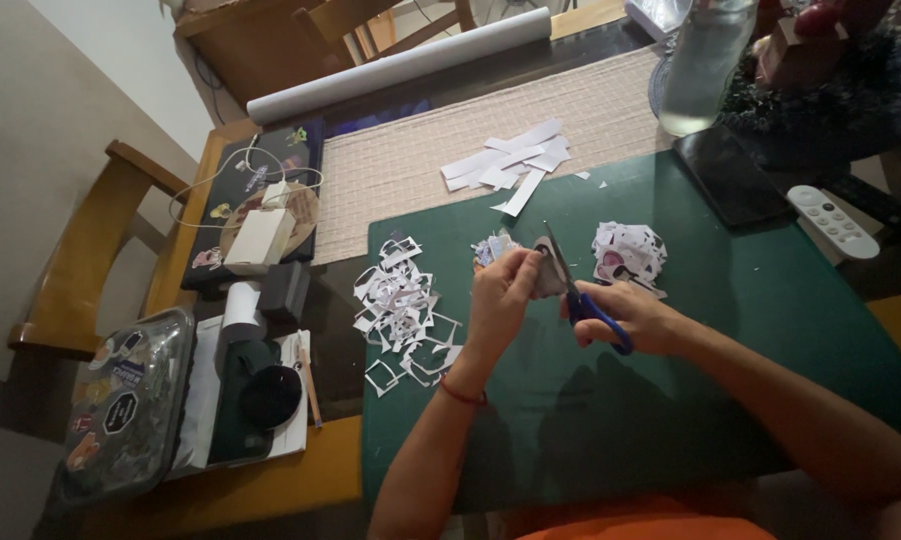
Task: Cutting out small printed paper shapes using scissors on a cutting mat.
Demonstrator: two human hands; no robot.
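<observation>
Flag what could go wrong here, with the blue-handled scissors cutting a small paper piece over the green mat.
The blue-handled metal scissors in the right hand cut close to the left hand pinching the small printed paper piece; a fingertip could get nicked. The pile of white paper offcuts lies by the left forearm and might be swept off the green cutting mat.

White box on stickered laptop, dark tablet screen right

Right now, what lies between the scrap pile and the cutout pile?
Head view: the left hand holding a small paper piece, and the scissors cutting it.
</observation>
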